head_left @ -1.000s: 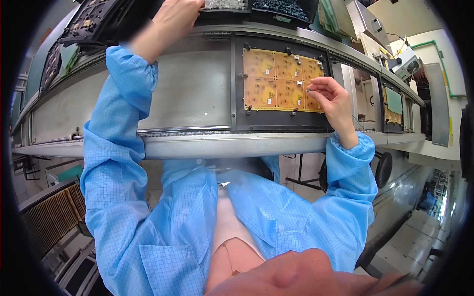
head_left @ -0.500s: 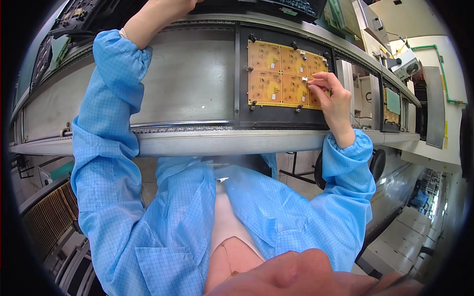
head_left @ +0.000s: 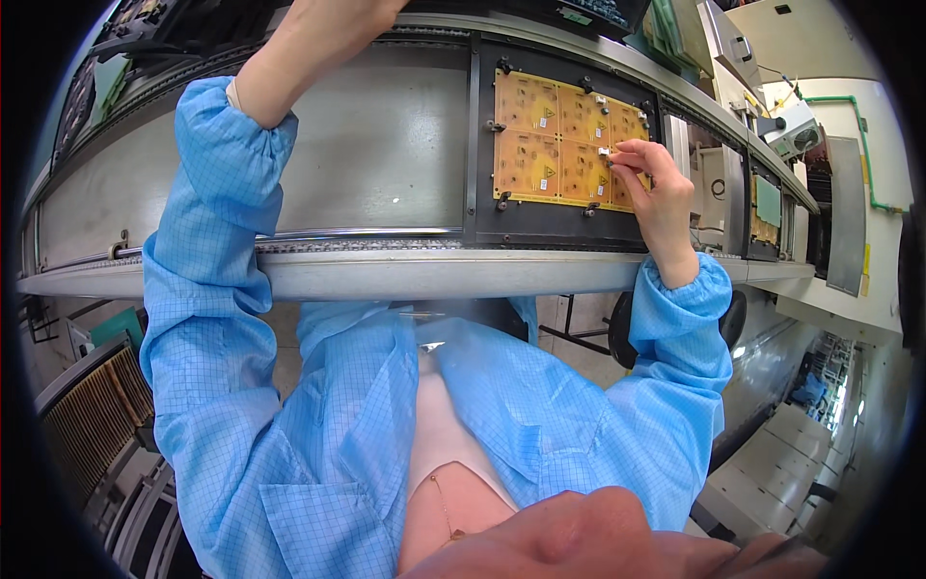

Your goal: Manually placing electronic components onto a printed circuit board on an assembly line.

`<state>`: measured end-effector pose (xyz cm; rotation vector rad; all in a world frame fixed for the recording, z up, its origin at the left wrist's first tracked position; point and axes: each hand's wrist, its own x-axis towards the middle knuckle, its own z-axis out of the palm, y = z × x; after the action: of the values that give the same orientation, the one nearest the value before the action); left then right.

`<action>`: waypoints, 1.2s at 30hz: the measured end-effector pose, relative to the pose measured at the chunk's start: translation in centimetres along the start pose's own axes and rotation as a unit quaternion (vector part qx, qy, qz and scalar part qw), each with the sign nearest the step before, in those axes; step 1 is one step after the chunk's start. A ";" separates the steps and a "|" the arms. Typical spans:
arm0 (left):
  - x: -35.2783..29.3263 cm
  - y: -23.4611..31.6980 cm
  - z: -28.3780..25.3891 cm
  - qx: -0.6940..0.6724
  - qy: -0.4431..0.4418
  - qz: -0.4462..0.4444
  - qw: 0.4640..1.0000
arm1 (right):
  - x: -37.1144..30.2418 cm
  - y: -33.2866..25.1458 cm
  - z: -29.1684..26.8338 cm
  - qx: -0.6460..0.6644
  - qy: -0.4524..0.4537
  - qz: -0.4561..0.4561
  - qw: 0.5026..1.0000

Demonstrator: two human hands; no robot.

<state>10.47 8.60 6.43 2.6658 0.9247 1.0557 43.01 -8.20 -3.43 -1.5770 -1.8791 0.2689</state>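
In front of me to the right lies a panel of amber circuit boards (head_left: 527, 103), held by black clamps in a dark carrier frame (head_left: 540, 228) on the conveyor. My right hand (head_left: 660, 189) is over its right part, thumb and forefinger pinched at a small white component (head_left: 604, 152). That component sits at the upper right of a lower board section. A similar white part (head_left: 601, 100) stands on the section above. My left hand (head_left: 352, 21) reaches beyond the far rail at the top left; its fingers are cut off by the picture's edge.
The metal front rail (head_left: 415, 275) runs between me and the conveyor. A bare metal plate (head_left: 376, 145) lies left of the carrier. Further right stands another carrier with a green board (head_left: 768, 201). A dark screen (head_left: 603, 12) and green sheets (head_left: 675, 39) are at the back.
My left hand has come slightly nearer and to the right. The board panel and my right hand appear a little further right in the view; the pinch at the white component stays.
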 end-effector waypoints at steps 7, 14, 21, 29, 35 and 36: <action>-0.8 1.6 0.2 -0.008 -0.010 0.016 1.000 | -0.2 0.8 -0.1 0.024 0.003 -0.018 1.000; -2.1 2.8 1.0 -0.024 -0.042 0.008 0.999 | 0.0 1.8 -0.4 0.052 -0.022 -0.054 0.997; -4.7 2.3 4.0 -0.014 -0.075 0.098 0.992 | 0.1 0.7 -0.3 0.003 -0.016 -0.050 0.999; -5.0 2.1 4.6 -0.010 -0.083 0.109 0.991 | -0.2 0.5 -0.5 0.046 0.007 0.055 0.997; -5.4 2.7 4.8 -0.023 -0.089 0.126 0.988 | -0.3 0.4 -0.5 0.025 -0.011 0.077 0.997; -5.6 3.0 4.9 -0.034 -0.095 0.131 0.986 | -0.4 0.4 -0.6 0.025 -0.011 0.076 0.997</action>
<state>12.05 3.41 0.50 2.8216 0.5051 0.8397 43.72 -8.55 -3.37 -1.6915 -1.7575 0.3999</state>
